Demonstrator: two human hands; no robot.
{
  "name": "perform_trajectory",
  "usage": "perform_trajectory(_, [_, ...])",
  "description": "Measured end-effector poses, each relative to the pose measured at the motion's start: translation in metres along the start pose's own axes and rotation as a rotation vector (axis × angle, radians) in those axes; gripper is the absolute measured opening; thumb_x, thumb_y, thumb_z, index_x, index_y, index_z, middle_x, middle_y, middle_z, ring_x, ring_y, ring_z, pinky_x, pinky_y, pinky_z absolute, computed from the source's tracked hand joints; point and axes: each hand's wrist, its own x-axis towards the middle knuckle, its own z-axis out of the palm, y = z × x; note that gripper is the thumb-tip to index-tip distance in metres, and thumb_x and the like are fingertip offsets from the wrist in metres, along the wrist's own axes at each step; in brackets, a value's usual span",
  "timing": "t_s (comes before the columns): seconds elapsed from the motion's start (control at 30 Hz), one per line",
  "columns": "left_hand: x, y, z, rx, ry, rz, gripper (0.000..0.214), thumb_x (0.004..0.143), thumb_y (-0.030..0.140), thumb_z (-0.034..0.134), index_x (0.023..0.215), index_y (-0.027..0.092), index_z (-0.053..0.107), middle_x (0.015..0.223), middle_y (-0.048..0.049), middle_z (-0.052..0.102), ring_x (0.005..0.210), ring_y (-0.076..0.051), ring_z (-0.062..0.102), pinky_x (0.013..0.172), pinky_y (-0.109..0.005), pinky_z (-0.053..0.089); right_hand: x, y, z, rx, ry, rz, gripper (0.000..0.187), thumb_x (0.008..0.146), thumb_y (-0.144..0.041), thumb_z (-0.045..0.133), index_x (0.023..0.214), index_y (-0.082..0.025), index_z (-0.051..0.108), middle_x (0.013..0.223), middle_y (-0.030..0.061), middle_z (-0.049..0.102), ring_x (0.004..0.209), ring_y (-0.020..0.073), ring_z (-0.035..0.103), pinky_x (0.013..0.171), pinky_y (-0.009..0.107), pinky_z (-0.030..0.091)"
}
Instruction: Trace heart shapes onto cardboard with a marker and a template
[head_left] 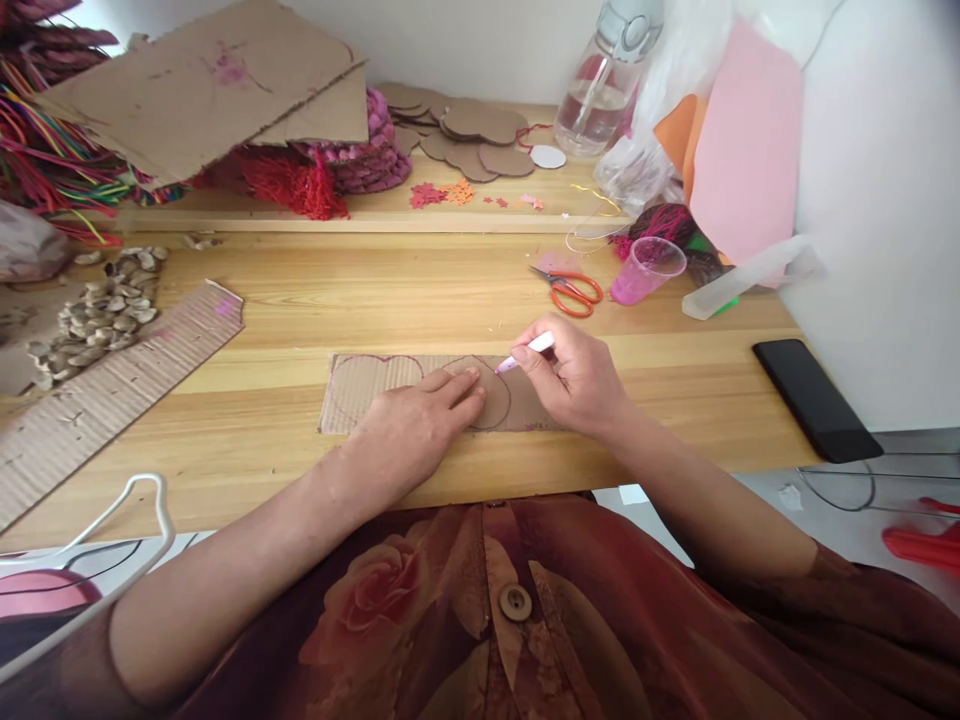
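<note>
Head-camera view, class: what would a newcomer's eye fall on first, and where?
Probably the centre, where the right hand holds a slim white pen and the left hand spreads over a brown corrugated cardboard strip. Just beyond lie orange-handled metal scissors. A large, flat pink sheet stands out at upper right.

- Left hand [412, 425] lies flat over a cardboard strip [364, 385].
- Right hand [581, 380] holds a marker [534, 348], tip at the strip.
- Scissors [559, 282] lie near a cup [637, 282].
</note>
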Motion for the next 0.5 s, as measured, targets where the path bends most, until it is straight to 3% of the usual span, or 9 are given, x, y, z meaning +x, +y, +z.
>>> perform_trajectory(0.27, [0.000, 0.000, 0.000, 0.005, -0.010, 0.000, 0.046, 0.098, 0.003, 0.047, 0.139, 0.018, 0.061, 0.153, -0.0073, 0.060, 0.130, -0.024, 0.064, 0.082, -0.033, 0.065, -0.002, 0.002, 0.003, 0.007, 0.015, -0.059, 0.010, 0.101, -0.029, 0.058, 0.093, -0.023, 0.060, 0.087, 0.0019, 0.073, 0.078, 0.0173, 0.063, 0.073, 0.032, 0.048])
perform_trajectory(0.5, [0.007, -0.004, -0.011, -0.042, -0.151, 0.001, 0.043, 0.102, 0.007, 0.047, 0.141, 0.017, 0.061, 0.153, -0.0094, 0.058, 0.133, -0.027, 0.061, 0.100, -0.037, 0.061, -0.033, -0.011, -0.010, -0.069, 0.026, -0.073, 0.009, 0.101, -0.024, 0.059, 0.092, -0.024, 0.058, 0.085, 0.0004, 0.071, 0.079, 0.0167, 0.063, 0.071, 0.030, 0.048])
